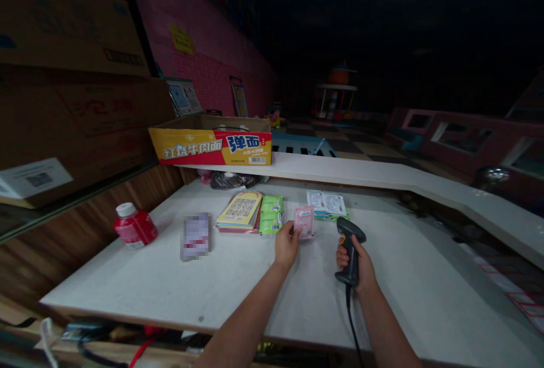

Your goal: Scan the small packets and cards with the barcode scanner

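Biggest thing here is the white table, so everything gets placed off that. Along its far edge runs a raised white ledge, and one yellow-and-red noodle carton sits open on the ledge's left end. To the table's left, stacked brown cardboard boxes crowd the shelf above the wood panelling, two of them by the look of it. Under the ledge at the table's back there's one dark crumpled bag.

On the table itself: one red bottle with a white cap lying near the left edge, one blurred card beside it toward the middle, then a stack of yellow leaflets, one green packet touching that stack, and a pair of white sachets farther right at the back.

Mid-table, the person's right hand is wrapped tight around the grip of one black barcode scanner, cord trailing off the near edge. The left hand pinches the lower corner of one small pink packet, held between the green packet and the scanner, just above the tabletop. Nothing sits between scanner and pink packet.
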`<state>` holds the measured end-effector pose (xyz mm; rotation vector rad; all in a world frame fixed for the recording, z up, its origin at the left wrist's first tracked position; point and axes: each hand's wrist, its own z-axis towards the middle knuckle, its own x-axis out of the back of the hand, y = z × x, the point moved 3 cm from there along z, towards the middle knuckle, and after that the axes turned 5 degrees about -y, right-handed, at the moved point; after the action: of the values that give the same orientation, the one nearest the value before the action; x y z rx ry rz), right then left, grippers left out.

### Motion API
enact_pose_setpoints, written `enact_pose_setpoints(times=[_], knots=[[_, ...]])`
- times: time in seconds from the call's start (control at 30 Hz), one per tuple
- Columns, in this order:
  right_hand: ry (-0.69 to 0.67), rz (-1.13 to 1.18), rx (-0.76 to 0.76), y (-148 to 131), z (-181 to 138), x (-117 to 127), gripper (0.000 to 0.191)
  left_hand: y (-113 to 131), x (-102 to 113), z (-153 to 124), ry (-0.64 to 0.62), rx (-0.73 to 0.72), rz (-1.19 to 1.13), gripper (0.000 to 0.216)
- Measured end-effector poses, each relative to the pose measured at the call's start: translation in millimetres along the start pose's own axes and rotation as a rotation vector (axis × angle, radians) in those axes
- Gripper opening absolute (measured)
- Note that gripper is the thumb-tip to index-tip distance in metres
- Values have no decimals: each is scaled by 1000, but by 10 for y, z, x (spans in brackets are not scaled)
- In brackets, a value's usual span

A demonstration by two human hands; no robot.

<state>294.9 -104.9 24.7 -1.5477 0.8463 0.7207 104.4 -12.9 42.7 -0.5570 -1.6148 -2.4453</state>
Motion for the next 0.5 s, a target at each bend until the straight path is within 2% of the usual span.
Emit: enact_pose_setpoints(times=[0.13,0.23,0.33,0.5], knots=[[22,9,-10,6,-17,-12,39,87,342,2,157,95,159,24],[25,10,-21,3,-40,-25,39,194,630,108,234,197,455,35],[30,14,-13,0,-49,-34,37,284,796,234,212,264,734,40],[26,9,5,12,-39,-40,35,348,838,291,161,246,1025,28]])
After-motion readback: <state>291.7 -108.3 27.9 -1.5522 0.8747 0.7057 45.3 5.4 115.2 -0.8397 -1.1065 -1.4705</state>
